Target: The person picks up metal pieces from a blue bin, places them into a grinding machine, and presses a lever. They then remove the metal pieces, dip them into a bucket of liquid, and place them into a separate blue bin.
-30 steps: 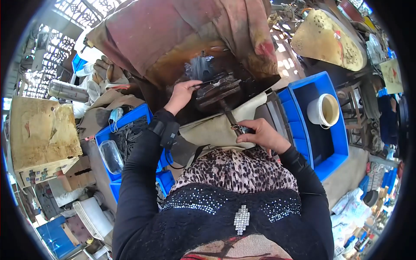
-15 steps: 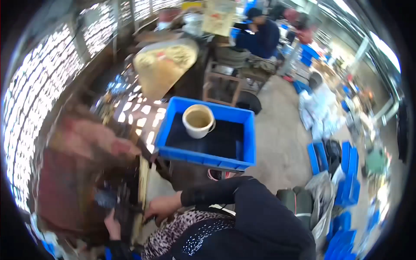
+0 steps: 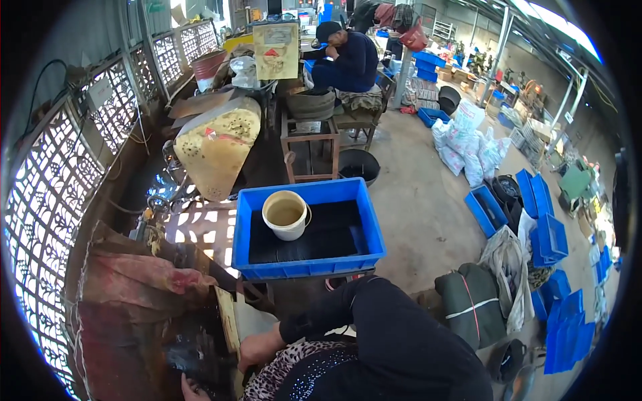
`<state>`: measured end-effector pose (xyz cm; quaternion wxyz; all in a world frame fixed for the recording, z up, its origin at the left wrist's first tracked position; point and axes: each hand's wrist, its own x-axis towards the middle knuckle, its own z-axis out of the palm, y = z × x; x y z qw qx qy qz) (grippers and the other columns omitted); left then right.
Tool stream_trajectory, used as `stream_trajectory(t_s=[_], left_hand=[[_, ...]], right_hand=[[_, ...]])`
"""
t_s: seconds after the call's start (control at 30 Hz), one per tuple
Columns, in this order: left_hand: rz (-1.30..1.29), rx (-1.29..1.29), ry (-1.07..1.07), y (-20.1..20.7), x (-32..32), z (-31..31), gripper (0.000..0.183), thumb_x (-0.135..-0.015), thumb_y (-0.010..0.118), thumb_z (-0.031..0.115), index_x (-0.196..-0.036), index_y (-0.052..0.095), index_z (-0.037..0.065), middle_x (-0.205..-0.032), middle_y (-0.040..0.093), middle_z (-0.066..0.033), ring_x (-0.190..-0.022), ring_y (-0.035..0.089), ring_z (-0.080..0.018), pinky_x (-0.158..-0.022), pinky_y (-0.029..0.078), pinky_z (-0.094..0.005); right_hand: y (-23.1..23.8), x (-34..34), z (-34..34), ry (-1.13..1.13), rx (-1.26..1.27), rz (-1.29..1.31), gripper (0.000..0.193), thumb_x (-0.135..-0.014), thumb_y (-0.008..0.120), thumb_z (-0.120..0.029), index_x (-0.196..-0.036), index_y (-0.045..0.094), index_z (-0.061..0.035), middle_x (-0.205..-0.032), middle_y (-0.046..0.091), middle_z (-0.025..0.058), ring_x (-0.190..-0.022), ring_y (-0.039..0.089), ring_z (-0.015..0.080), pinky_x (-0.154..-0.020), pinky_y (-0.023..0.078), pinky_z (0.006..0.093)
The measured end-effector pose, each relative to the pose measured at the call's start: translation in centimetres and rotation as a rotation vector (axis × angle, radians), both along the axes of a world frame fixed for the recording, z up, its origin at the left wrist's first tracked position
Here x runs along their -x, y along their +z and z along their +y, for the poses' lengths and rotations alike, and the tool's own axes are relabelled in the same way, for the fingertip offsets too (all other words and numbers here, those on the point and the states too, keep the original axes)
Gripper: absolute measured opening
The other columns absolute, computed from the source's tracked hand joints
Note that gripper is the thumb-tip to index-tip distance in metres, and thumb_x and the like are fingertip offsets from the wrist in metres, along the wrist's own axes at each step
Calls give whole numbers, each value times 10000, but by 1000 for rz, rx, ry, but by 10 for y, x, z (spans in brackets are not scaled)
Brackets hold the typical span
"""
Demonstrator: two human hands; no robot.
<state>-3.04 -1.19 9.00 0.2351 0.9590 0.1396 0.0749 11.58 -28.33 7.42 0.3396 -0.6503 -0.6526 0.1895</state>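
Note:
My right hand (image 3: 261,346) reaches out of a black sleeve beside the edge of a pale wooden board (image 3: 228,319). Its fingers curl down, closed; whatever they grip is hidden. Low at the bottom edge, my left hand (image 3: 192,388) is mostly cut off, with a fingertip pointing up beside a dark, grimy metal piece (image 3: 194,359). I cannot make out whether it holds that piece. Left of both hands hangs a stained reddish-brown cloth (image 3: 124,321). Ahead stands a blue plastic crate (image 3: 307,269) with a dark bottom, holding a cream bucket (image 3: 286,232) with a wire handle.
A yellowish, stained machine cover (image 3: 217,157) stands beyond the crate on the left. Behind it a person (image 3: 354,60) sits bent forward on a chair. To my right lie a strapped dark green bundle (image 3: 470,306), blue crates (image 3: 565,327) and white sacks (image 3: 470,147).
The view has turned and sharpened; the crate and bucket sit lower and further left. My left hand has dropped toward the bottom edge. My right hand stays by the board.

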Motion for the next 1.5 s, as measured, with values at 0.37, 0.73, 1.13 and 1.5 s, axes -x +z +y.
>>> stream_trajectory(t_s=[0.37, 0.73, 1.13, 1.5], left_hand=[[-128, 169, 356, -40, 49, -39, 483, -878, 625, 191, -1329, 533, 43, -1121, 652, -191, -1008, 618, -357, -898, 482, -407], [233, 415, 401, -142, 59, 35, 428, -891, 620, 258, -1252, 593, 30, -1108, 677, -125, -970, 651, -269, -858, 514, -352], [131, 321, 315, -144, 55, 41, 418, -920, 571, 245, -1274, 570, 22, -1132, 659, -129, -993, 637, -277, -883, 502, -371], [11, 237, 276, -105, 52, 18, 410, -950, 522, 232, -1297, 547, 14, -1156, 642, -133, -1015, 623, -285, -908, 491, -390]], right_hand=[[86, -32, 110, -110, -358, 4, 283, -706, 706, -278, -887, 650, -67, -769, 645, 170, -775, 628, 387, -671, 498, 482], [110, -57, 236, -347, -194, -21, 259, -704, 759, -249, -837, 671, -45, -735, 646, 182, -782, 650, 385, -668, 509, 474], [98, -74, 292, -440, -149, -89, 253, -695, 758, -239, -867, 712, -59, -757, 669, 159, -816, 670, 358, -698, 523, 449], [101, -76, 301, -483, -92, -30, 229, -689, 756, -217, -864, 724, -72, -770, 676, 157, -834, 673, 350, -718, 520, 446]])
